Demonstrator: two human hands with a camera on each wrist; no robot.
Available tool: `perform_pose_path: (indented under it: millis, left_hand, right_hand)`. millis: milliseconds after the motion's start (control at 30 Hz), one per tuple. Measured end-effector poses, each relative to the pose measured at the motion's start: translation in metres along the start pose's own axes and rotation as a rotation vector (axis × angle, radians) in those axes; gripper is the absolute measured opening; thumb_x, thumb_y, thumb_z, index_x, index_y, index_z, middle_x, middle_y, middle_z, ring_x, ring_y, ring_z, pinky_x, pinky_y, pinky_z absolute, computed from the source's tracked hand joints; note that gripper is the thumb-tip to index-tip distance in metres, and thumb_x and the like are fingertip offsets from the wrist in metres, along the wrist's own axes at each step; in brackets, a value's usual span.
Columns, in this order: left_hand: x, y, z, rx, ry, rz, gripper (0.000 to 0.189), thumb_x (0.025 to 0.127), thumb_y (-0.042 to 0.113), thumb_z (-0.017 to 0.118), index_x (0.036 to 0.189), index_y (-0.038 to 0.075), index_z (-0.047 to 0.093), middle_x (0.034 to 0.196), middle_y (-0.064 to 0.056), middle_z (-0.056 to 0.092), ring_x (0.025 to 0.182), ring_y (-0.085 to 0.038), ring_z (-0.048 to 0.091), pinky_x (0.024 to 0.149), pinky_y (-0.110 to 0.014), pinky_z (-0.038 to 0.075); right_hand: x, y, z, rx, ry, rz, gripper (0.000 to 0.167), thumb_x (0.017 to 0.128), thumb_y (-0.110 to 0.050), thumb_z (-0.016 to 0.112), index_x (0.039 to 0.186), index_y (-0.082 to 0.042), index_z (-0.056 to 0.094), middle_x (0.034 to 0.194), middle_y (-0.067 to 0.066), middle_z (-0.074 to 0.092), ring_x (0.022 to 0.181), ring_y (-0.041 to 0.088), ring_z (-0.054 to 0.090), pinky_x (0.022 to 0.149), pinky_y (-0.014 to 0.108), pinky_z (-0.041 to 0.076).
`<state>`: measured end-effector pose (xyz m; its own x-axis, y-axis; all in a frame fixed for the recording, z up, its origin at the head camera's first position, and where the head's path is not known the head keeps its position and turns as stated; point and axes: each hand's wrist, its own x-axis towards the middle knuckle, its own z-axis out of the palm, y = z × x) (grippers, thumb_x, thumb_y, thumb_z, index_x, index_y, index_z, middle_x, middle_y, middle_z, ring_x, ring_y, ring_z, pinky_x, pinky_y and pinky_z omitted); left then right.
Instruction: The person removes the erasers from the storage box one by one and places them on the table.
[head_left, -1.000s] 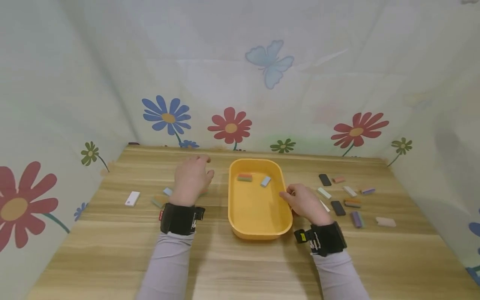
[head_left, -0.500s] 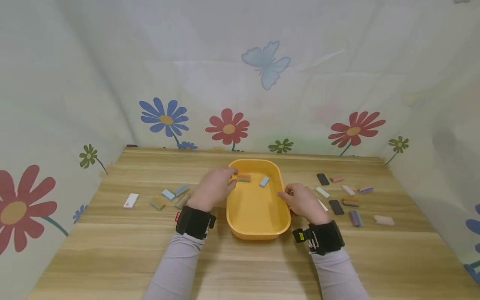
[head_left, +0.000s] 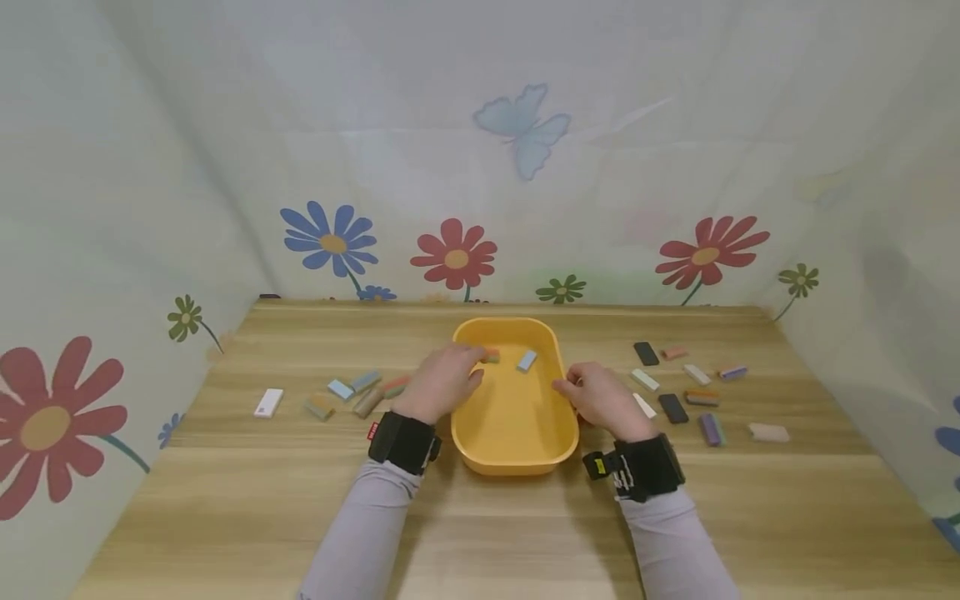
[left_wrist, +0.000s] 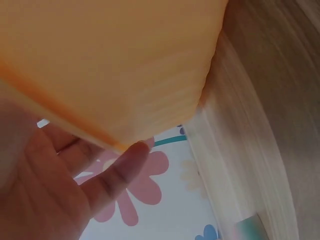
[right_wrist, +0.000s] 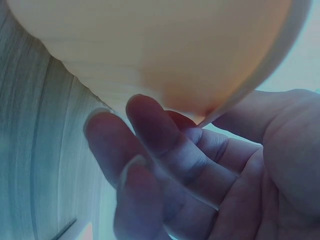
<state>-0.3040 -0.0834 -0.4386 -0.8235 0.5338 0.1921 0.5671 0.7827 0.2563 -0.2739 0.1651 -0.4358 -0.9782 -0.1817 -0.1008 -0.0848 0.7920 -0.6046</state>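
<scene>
A yellow plastic bin (head_left: 513, 462) stands on the table. In it lie a small orange and green block (head_left: 492, 356), partly behind the left hand, and a light blue block (head_left: 527, 361). My left hand (head_left: 438, 379) reaches over the bin's left rim, its thumb apart from the other fingers; the left wrist view shows the thumb (left_wrist: 125, 170) close to the rim, while the other fingertips are hidden. At the opposite side, my right hand (head_left: 606, 400) pinches the rim, thumb inside and index finger outside; the other right-hand fingers (right_wrist: 150, 125) stay loosely bent beside the outer wall.
Left of the bin lie a white block (head_left: 268, 402), a light blue block (head_left: 341, 389), a brown block (head_left: 368, 402) and a red and green block (head_left: 396, 386). Right of it lie several more, including a black block (head_left: 673, 408) and a purple one (head_left: 709, 429). A flowered cloth (head_left: 420, 150) hangs behind.
My left hand has moved right, from above the left blocks to over the bin's left rim, uncovering those blocks. The right hand has kept its hold on the opposite rim.
</scene>
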Motion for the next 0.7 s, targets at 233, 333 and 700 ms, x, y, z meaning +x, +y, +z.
perform_pose_path:
  millis: [233,333,700]
  left_hand:
    - [0.006,0.0,0.015,0.036,-0.028,-0.011,0.037,0.095,0.008,0.062,0.131,0.009,0.06,0.122,-0.009,0.062,0.111,-0.027,0.058,0.096,-0.041,0.045]
    - [0.006,0.0,0.022,0.036,-0.043,-0.032,0.04,0.094,0.003,0.059,0.133,0.009,0.059,0.127,-0.011,0.06,0.115,-0.028,0.057,0.098,-0.042,0.044]
    - [0.02,0.004,0.025,0.206,-0.182,-0.11,0.052,0.093,0.002,0.054,0.143,0.016,0.047,0.137,-0.011,0.053,0.113,-0.032,0.057,0.099,-0.044,0.042]
  right_hand:
    - [-0.001,0.001,0.0,0.041,0.007,-0.02,0.025,0.098,-0.02,0.058,0.084,0.001,0.061,0.065,0.005,0.057,0.051,0.017,0.056,0.048,0.03,0.047]
    - [-0.001,0.0,0.002,0.042,-0.004,-0.018,0.025,0.098,-0.02,0.058,0.083,0.0,0.061,0.065,0.005,0.056,0.052,0.017,0.056,0.049,0.03,0.047]
    - [0.001,0.003,-0.002,0.039,0.005,-0.006,0.026,0.098,-0.022,0.057,0.086,0.001,0.061,0.063,0.005,0.054,0.05,0.016,0.052,0.046,0.028,0.042]
